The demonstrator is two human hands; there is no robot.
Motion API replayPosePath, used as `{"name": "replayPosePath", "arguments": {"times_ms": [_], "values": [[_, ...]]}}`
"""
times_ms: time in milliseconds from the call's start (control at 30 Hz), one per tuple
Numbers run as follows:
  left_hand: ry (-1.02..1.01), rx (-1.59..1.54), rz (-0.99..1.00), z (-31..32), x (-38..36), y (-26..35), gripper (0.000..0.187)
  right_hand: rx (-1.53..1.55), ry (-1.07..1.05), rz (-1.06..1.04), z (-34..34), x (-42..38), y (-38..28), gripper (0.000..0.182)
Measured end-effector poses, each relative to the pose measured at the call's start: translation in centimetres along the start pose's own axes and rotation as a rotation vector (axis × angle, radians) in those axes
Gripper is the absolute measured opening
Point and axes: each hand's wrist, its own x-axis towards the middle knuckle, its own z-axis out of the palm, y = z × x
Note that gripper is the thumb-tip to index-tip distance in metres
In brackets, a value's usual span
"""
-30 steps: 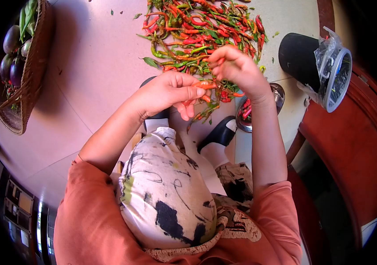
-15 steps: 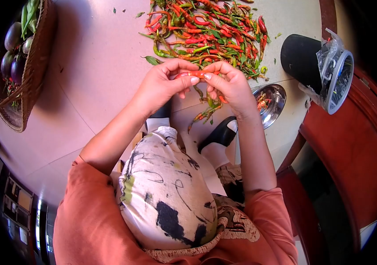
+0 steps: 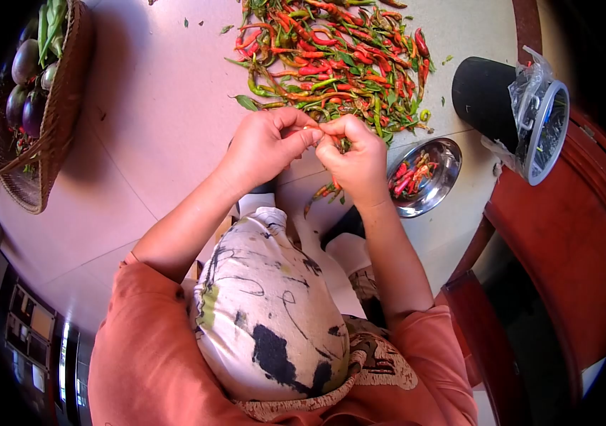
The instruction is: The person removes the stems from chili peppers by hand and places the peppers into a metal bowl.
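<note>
My left hand [image 3: 264, 145] and my right hand [image 3: 356, 156] meet fingertip to fingertip just in front of the chili pile [image 3: 324, 64]. Both are closed in a pinch around a red chili pepper, which the fingers now hide almost wholly. Below my right hand, a few more chilies [image 3: 328, 190] with green bits show near my feet. To the right of that hand, a shiny metal bowl [image 3: 446, 177] holds several red chilies and pale scraps.
A woven basket [image 3: 68, 92] with eggplants [image 3: 26, 62] and green pods stands at the left. On the right lie a tipped black bin [image 3: 484, 92] with a plastic liner and a red wooden chair [image 3: 566, 255]. Loose leaves dot the tiled floor.
The red chili, plain to see between my fingers before, is now mostly covered. My right hand has curled more tightly and turned. More of the bowl and its red chilies shows.
</note>
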Motion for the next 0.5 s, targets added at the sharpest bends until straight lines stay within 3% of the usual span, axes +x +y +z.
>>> {"name": "replayPosePath", "arguments": {"times_ms": [33, 100, 133, 200, 233, 300, 333, 400, 500], "values": [[0.0, 0.003, 0.0, 0.1, 0.0, -0.1, 0.017, 0.002, 0.002, 0.0, 0.5, -0.5, 0.5, 0.01], [-0.065, -0.05, -0.039, 0.2, 0.1, -0.2, 0.016, 0.368, 0.079, 0.327, 1.2, -1.5, 1.4, 0.008], [-0.068, -0.046, -0.039, 0.1, 0.3, -0.5, 0.016, 0.371, 0.084, 0.328, 1.1, -1.8, 1.5, 0.008], [-0.297, -0.756, -0.216, -0.5, 0.9, -1.8, 0.02, 1.361, 0.059, 0.662, 0.4, -2.3, 1.5, 0.007], [-0.302, -0.748, -0.216, -0.6, 1.0, -2.7, 0.02, 1.366, 0.064, 0.655, -0.2, -2.3, 1.7, 0.007], [-0.367, -1.139, -0.178, -0.8, 1.5, -4.5, 0.024, 1.584, 0.104, 0.619, -2.5, -2.2, 2.5, 0.008], [-0.38, -1.148, -0.177, -0.7, 1.4, -4.5, 0.025, 1.387, 0.115, 0.483, -5.0, -1.3, 2.4, 0.01], [-0.422, -1.185, -0.173, -0.4, 1.3, -4.4, 0.025, 1.137, 0.19, 0.262, -12.8, 1.0, 2.1, 0.017], [-0.538, -1.236, -0.118, 0.0, 1.8, -3.7, 0.024, 1.202, 0.43, 0.045, -29.0, 4.9, 3.0, 0.035]]}}
